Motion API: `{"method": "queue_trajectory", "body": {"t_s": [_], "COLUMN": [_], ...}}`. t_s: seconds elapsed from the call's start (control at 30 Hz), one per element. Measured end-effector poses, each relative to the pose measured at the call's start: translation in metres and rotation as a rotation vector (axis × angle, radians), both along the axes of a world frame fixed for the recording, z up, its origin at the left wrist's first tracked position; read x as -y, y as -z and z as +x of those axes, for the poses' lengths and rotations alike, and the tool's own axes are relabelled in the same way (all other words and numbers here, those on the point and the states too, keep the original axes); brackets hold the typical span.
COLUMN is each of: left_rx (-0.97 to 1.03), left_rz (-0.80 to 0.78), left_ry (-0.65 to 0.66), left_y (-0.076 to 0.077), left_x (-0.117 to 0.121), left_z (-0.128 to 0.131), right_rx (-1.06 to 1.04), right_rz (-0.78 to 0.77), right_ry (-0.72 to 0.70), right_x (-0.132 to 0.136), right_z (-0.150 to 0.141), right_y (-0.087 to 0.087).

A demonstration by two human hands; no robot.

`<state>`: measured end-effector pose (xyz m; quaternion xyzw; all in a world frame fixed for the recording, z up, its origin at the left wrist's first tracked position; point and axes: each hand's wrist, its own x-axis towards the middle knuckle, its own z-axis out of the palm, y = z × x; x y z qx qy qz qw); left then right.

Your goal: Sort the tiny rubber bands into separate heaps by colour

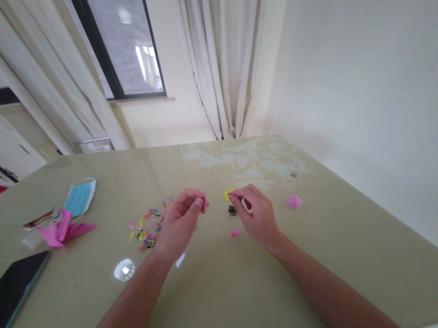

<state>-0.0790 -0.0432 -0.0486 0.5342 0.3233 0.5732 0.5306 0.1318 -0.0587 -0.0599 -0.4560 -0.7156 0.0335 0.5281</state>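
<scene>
A wide table with a glossy, pale olive-green top (225, 307) bears a white floral pattern toward its far right edge. On its left side lie a black-screened, flat rectangular phone (13, 293), a folded bright pink angular piece (62, 231) and a light-blue face mask with a white loop (79, 199). Nearer the middle is a loose scatter of small multicoloured loops (148, 241). Farther right sit small yellow (227, 192), black (232, 211) and pink clusters (234, 234), then a rounded pink object (294, 202).

Left hand (180, 218) closed in a fingertip pinch. Right hand (260, 213) likewise pinched. Both bare forearms (138, 298) extended forward.
</scene>
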Motion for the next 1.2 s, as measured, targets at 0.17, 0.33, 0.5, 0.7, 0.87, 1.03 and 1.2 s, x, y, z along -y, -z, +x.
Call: {"method": "queue_trajectory", "body": {"t_s": [0.17, 0.33, 0.5, 0.7, 0.87, 1.03, 1.2], "left_rx": [0.163, 0.071, 0.023, -0.179, -0.715, -1.123, -1.242], "left_rz": [-0.045, -0.005, 0.082, 0.033, 0.146, 0.168, 0.191], "left_ry": [0.144, 0.171, 0.116, 0.010, -0.009, 0.155, 0.200], "left_y": [-0.006, -0.002, 0.000, -0.006, -0.004, 0.015, 0.019], "left_x": [0.017, 0.017, 0.016, 0.008, -0.013, -0.028, -0.032], "left_z": [0.010, 0.010, 0.010, -0.001, -0.026, -0.051, -0.053], "right_rx": [0.017, -0.017, 0.017, -0.013, -0.004, 0.034, 0.298], "right_rz": [0.103, 0.215, 0.285, 0.254, 0.289, 0.293, 0.084], "right_ry": [-0.186, -0.171, -0.180, -0.213, -0.221, -0.208, -0.029], "right_x": [0.021, 0.023, 0.025, 0.028, 0.025, 0.017, -0.003], "right_z": [-0.012, -0.017, -0.016, -0.012, -0.006, 0.001, 0.015], "right_y": [-0.006, -0.004, -0.007, -0.011, -0.010, -0.012, -0.007]}}
